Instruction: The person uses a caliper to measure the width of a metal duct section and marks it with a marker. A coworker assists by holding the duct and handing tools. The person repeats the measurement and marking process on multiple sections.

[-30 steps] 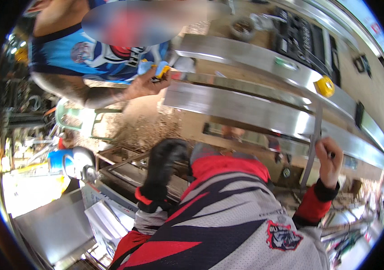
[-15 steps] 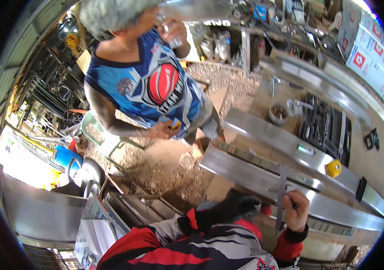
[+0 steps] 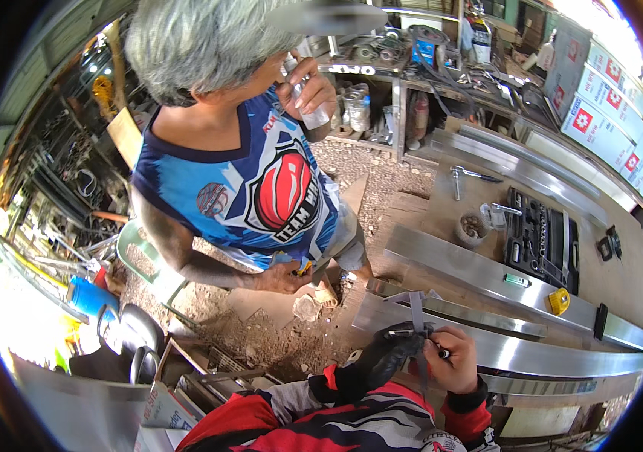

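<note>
My left hand point(image 3: 390, 354), in a black glove, is closed around a flat grey metal measuring tool point(image 3: 416, 303), like a caliper or square. The tool's crosspiece points away from me, over the edge of a long shiny metal channel point(image 3: 502, 337). Bare and pressed close to the glove, my right hand point(image 3: 453, 363) grips a dark pen-like stick point(image 3: 444, 353), of which only the end shows. My right fingertips meet the tool beside the left glove; whether they grip it too is hidden.
A person in a blue jersey point(image 3: 219, 203) stands ahead left, holding a clear bottle point(image 3: 312, 109). More metal channels point(image 3: 479, 265) lie on the workbench point(image 3: 623, 282) with a yellow tape measure point(image 3: 558, 301), a socket set point(image 3: 540, 241) and a cup point(image 3: 472, 228). Boxes point(image 3: 607, 98) are stacked far right.
My left hand has moved forward from my lap area and taken hold of the grey tool. My right hand has shifted left to meet it. The person stands taller in view.
</note>
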`<state>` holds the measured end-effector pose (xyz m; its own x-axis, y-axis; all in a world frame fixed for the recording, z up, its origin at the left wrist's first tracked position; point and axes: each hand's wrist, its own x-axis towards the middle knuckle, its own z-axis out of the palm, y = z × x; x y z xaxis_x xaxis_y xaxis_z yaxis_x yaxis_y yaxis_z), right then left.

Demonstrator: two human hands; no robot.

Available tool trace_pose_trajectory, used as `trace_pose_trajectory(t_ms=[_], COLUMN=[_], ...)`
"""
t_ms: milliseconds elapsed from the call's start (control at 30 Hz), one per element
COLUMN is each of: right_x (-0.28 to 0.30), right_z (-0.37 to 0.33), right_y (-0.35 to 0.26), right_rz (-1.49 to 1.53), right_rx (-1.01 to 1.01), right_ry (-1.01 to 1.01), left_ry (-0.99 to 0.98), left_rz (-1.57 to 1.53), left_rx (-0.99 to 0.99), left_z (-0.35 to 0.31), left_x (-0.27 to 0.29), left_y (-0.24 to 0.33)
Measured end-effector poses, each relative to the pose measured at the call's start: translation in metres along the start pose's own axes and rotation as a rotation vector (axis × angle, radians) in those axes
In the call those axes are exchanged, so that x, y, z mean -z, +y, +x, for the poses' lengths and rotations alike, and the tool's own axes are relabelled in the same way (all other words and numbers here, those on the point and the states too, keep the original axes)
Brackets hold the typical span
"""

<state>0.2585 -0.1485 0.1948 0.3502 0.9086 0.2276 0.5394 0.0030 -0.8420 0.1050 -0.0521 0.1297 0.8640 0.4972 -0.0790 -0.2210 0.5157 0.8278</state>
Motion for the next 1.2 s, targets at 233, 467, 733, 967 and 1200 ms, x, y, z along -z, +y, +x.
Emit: trace_pose_trajectory(t_ms=[233, 467, 733, 967, 1200], right_x=[-0.01, 0.0, -0.011, -0.045, -0.075], right_z=[-0.012, -0.073, -0.109, -0.023, 0.073], right_y=[0.002, 0.023, 0.047, 0.114, 0.196], right_rz=[0.102, 0.824, 1.232, -0.054, -0.728], right_rx=[-0.206, -0.512, -0.623, -0.089, -0.078], right_ry=[0.294, 0.884, 0.969, 0.485, 0.139], left_ry=[0.032, 0.19, 0.223, 0.189, 0.503], left_rz=[0.309, -0.055, 0.274, 0.191, 0.789], left_rx=[-0.042, -0.055, 0.141, 0.27, 0.251], left_z=[-0.007, -0.029, -0.033, -0.02, -0.055], left_x=[0.07, 0.097, 0.104, 0.097, 0.082], left_y=[-0.007, 0.034, 0.036, 0.027, 0.032])
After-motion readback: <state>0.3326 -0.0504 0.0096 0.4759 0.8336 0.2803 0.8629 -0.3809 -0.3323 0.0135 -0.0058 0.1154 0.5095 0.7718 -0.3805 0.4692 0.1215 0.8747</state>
